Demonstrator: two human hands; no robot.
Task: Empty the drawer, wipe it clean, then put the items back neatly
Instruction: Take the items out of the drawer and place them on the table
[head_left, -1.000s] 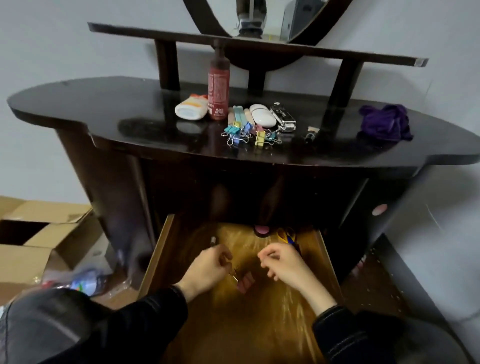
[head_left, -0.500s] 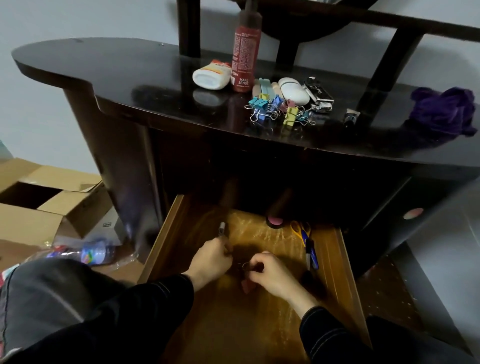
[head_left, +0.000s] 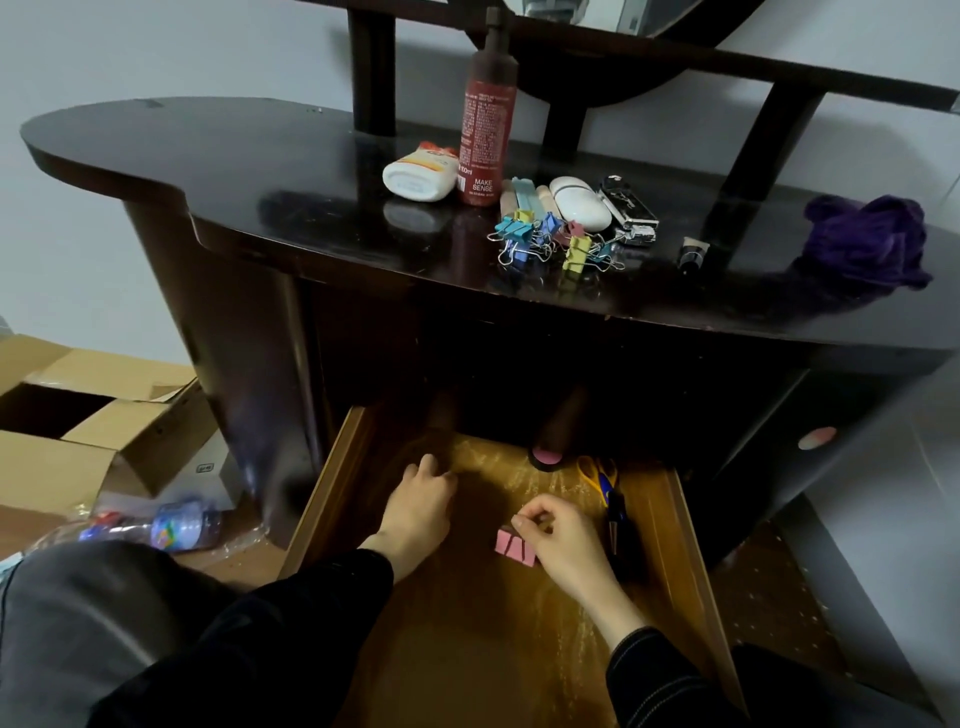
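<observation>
In the open drawer (head_left: 332, 499), the right hand (head_left: 563, 540) pinches a pink binder clip (head_left: 514, 548) between thumb and fingertips, low over the drawer floor near the scissors (head_left: 602, 478); the left hand (head_left: 418, 512) lies curled further left, and whether it holds anything cannot be told. The clip looks light, small and rigid, with loose wire loops that may flop, so a pinch across its folded body seems the surest hold

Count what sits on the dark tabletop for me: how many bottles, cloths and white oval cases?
Bottles: 2 (white bottle lying, red-brown bottle upright)
Purple cloth: 1
White oval case: 1
Total: 4
</observation>
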